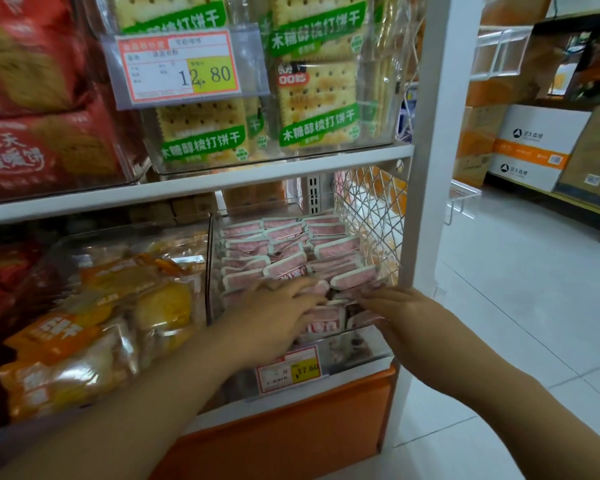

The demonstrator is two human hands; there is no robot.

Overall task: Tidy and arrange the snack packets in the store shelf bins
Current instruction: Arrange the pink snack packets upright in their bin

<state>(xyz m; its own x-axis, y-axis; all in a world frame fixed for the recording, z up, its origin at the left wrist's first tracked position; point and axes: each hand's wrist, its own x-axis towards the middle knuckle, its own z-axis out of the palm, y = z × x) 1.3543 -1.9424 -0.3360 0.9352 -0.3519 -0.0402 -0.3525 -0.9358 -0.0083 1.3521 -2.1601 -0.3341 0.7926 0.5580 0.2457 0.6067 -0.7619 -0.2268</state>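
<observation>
Left hand (274,317): nearest the camera, it reaches into the clear bin (357,346) on the lower shelf; its fingers (305,292) are nearly straight, a little apart, and lie flat on the front pink packets (284,244).
Right hand (409,317): at the bin's front right corner; its fingers (371,301) are close together, point left and touch the packets. They are blurred, so I cannot tell if they pinch one.
Pink packets: they stand on edge in rows, leaning back, long axis going left to right.
Left bin (132,233): holds orange-yellow pastry bags (94,341).
Upper bin (374,109): holds green-labelled crackers (316,109).
</observation>
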